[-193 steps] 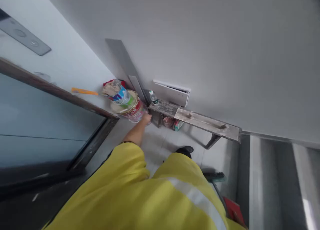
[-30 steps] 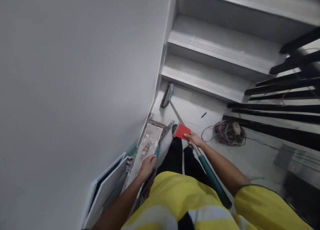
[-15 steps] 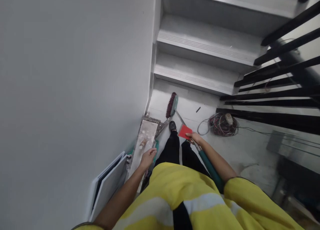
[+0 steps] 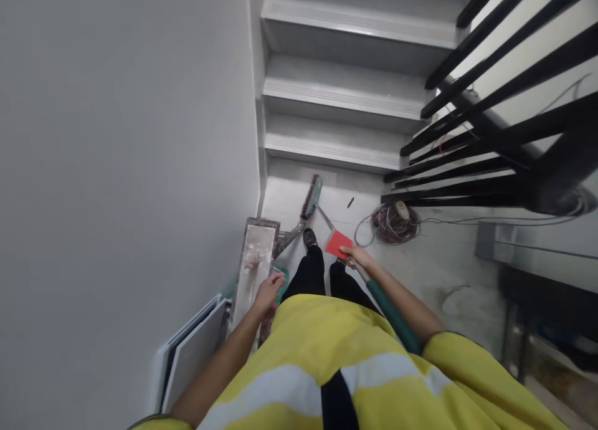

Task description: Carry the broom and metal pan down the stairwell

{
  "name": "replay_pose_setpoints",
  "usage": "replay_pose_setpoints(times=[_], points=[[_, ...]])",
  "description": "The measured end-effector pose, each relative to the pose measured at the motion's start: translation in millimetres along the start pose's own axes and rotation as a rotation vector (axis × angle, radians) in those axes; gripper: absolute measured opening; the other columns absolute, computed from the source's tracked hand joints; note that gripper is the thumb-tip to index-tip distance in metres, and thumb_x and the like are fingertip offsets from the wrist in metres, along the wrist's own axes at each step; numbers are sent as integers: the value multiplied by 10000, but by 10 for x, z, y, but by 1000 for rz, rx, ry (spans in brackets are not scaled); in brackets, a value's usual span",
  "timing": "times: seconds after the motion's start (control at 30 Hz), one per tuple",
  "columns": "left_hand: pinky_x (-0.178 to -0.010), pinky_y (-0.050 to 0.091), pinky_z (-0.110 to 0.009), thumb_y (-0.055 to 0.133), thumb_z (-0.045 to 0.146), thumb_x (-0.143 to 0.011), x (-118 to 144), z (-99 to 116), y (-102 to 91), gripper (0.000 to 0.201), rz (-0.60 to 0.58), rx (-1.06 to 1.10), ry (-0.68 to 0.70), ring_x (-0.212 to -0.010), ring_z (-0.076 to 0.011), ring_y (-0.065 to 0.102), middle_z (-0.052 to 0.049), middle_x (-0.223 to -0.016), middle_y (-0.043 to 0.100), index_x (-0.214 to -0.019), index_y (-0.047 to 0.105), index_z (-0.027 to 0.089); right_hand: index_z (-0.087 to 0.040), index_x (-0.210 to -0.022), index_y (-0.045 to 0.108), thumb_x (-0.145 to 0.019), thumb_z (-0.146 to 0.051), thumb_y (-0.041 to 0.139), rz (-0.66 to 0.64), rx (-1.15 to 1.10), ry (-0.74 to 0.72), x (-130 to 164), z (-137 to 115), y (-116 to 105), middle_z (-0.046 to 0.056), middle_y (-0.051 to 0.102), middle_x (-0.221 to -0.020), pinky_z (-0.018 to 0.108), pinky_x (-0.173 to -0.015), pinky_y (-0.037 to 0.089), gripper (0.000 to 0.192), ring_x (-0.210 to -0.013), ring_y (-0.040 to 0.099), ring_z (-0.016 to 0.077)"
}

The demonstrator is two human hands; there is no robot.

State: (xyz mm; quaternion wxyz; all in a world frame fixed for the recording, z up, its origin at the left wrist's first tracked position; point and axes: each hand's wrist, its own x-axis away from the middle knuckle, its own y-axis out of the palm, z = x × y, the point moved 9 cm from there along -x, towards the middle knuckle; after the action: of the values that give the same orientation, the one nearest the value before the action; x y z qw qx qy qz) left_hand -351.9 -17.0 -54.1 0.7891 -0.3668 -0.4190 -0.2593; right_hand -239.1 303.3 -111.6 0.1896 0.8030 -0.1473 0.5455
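Observation:
My right hand (image 4: 355, 255) is closed around the broom handle (image 4: 385, 305) and also grips a flat red plastic scraper (image 4: 339, 244) between thumb and fingers. The broom head (image 4: 311, 197), green with dark red bristles, rests on the floor ahead of my feet. My left hand (image 4: 270, 291) hangs beside a narrow, stained work platform (image 4: 256, 240), fingers curled together. What lies inside those fingers, if anything, is hidden. On the platform sits a small brownish object (image 4: 251, 267), too blurred to name.
Stairs (image 4: 336, 75) rise ahead, with a grey wall (image 4: 126, 137) on the left and black railings (image 4: 486, 118) on the right. A coiled cable with a socket block (image 4: 396, 221) lies on the floor near a small dark strip (image 4: 350, 202). White panels (image 4: 194, 355) lean against the wall.
The view has shifted, so the stairs and platform appear further left and more railing shows. My right hand keeps hold of the broom and scraper; my left hand stays beside the platform.

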Motion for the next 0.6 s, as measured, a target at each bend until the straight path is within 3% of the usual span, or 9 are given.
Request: replay_pose_setpoints(times=[0.1,0.17,0.27,0.37,0.43,0.5,0.6], points=[[-959,509,-355,547,416,-820,148,155,49,503,-1,-28,61,-1046,-274,691,-125,-1097,749,-1164,709,87,-195,-587,444,-961,-309,606,6,12,24,-280,30,40,-26,438,-374,176,-335,293,423,-319,393,76],[-975,503,-360,551,443,-806,262,231,74,519,5,-17,90,-1057,-279,689,-132,-1118,744,-1146,713,86,-201,-566,433,-943,-294,651,22,45,38,-367,125,-114,-24,422,-342,176,-328,288,445,-303,383,78],[-989,495,-357,556,452,-792,386,246,133,519,3,-9,97,-1083,-279,679,-134,-1157,733,-1133,711,93,-203,-575,449,-919,-250,688,75,74,55,-288,363,-577,-25,417,-323,185,-309,271,421,-282,365,83],[-1007,479,-366,549,441,-794,424,210,219,527,-4,-23,92,-1112,-290,666,-152,-1180,721,-1147,698,79,-192,-610,488,-950,-178,610,190,130,78,-45,600,-1110,-30,413,-330,189,-302,258,362,-277,349,84],[-1008,477,-376,541,440,-806,419,195,278,550,-5,-19,91,-1105,-292,669,-160,-1191,715,-1189,683,71,-183,-645,518,-951,-139,575,227,166,57,117,684,-1312,-36,419,-343,190,-305,265,315,-285,353,87],[-1010,475,-385,533,428,-817,406,199,322,557,-3,-13,99,-1100,-293,672,-165,-1185,717,-1215,675,65,-179,-679,538,-927,-125,593,200,166,8,227,714,-1335,-37,448,-373,188,-313,276,260,-299,368,86],[-1015,473,-385,531,389,-806,375,199,317,535,12,17,111,-1117,-299,668,-181,-1163,722,-1184,685,44,-184,-696,542,-862,-162,688,87,124,-57,266,665,-1140,-44,466,-400,186,-320,269,222,-310,379,82]])
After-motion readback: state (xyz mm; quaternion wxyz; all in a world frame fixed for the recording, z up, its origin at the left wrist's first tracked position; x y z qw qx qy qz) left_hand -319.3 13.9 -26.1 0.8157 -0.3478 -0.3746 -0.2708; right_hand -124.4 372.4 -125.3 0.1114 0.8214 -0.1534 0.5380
